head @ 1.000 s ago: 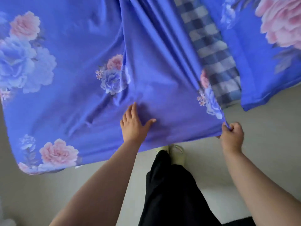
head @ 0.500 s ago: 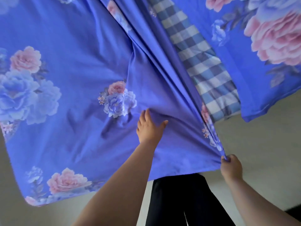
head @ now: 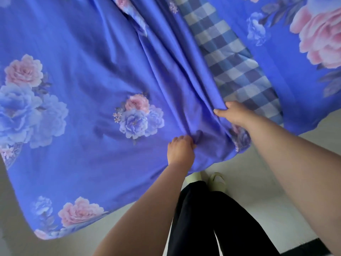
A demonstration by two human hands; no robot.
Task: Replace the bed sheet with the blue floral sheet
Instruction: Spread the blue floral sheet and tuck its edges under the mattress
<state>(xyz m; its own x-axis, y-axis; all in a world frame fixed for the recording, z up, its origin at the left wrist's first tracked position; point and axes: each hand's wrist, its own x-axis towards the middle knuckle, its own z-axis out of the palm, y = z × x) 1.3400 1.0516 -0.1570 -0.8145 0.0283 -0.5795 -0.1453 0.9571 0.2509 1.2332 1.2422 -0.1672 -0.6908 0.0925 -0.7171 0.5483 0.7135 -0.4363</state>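
The blue floral sheet [head: 88, 100] covers most of the frame, draped over the bed with its lower edge hanging toward the floor [head: 276, 182] at the bottom. A strip of checked sheet [head: 230, 58] shows in the upper centre-right, between two sections of floral fabric.

Left hand [head: 180, 149], lower centre: fingers curled, bunching a fold of the floral sheet. Right hand [head: 234, 112], centre-right: fingers and thumb closed around a gathered ridge of the same sheet, just beside the checked strip.

Step in hand, as judged: spreading and positioning the floral sheet over the bed. The exposed checked strip suggests coverage is incomplete.

The next move appears to call for drawing the gathered folds toward the right of the frame until the checked strip is covered, then smoothing out the pleats that run from the upper centre down to the hands.
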